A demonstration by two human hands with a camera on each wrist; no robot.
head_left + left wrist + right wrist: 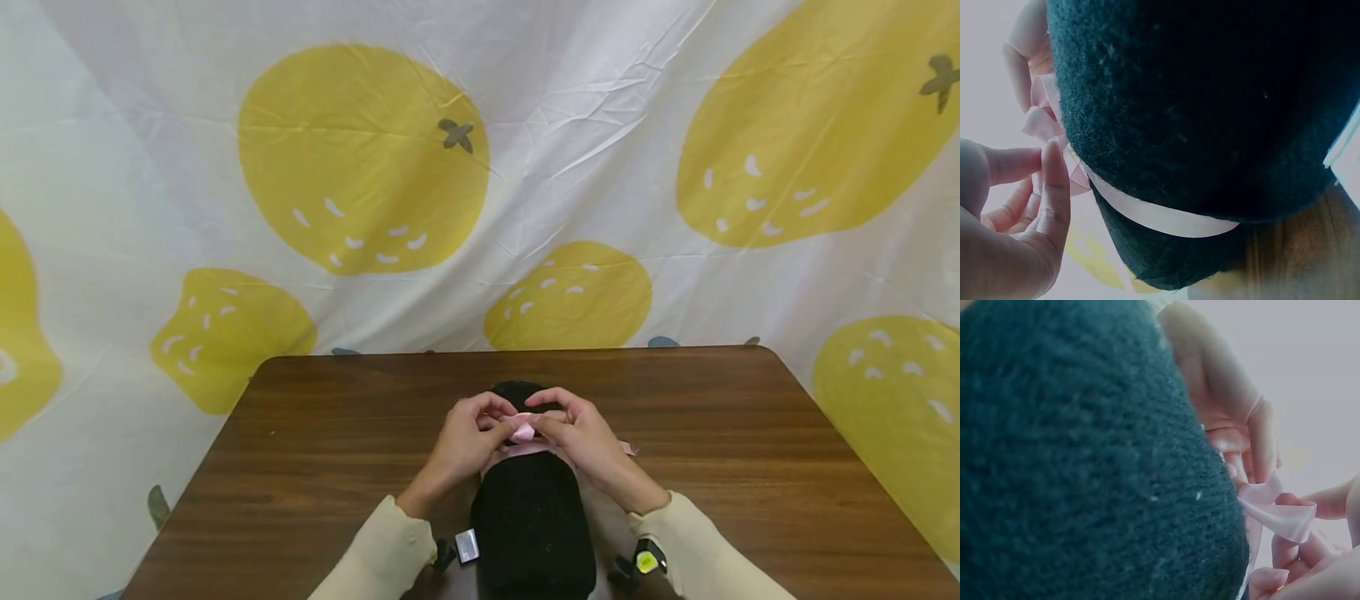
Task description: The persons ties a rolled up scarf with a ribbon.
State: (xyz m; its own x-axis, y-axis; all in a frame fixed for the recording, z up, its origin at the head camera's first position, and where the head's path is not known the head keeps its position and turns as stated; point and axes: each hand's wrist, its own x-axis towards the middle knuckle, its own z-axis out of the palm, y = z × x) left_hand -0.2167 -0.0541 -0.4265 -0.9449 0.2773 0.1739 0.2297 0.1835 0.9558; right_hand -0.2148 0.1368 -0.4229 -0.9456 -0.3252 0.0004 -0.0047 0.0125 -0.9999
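Note:
A long, rounded form covered in fuzzy black fabric [534, 521] lies on the table, pointing away from me. Round its narrower part runs a pink satin ribbon [1160, 215], bunched into folds or a loop on top. My left hand [461, 440] pinches the bunched ribbon between thumb and index finger, from the left. From the right, my right hand [588, 437] pinches another part of it, and a ribbon loop [1288, 520] shows by its fingertips in the right wrist view. Whether a knot sits under the fingers is hidden.
The brown wood-grain table [337, 467] ends at a back edge before a white curtain [585, 125] printed with yellow fruit. A ribbon end [628, 448] pokes out beyond the right hand. Both wrists carry small strapped devices [648, 557], close beside the black form.

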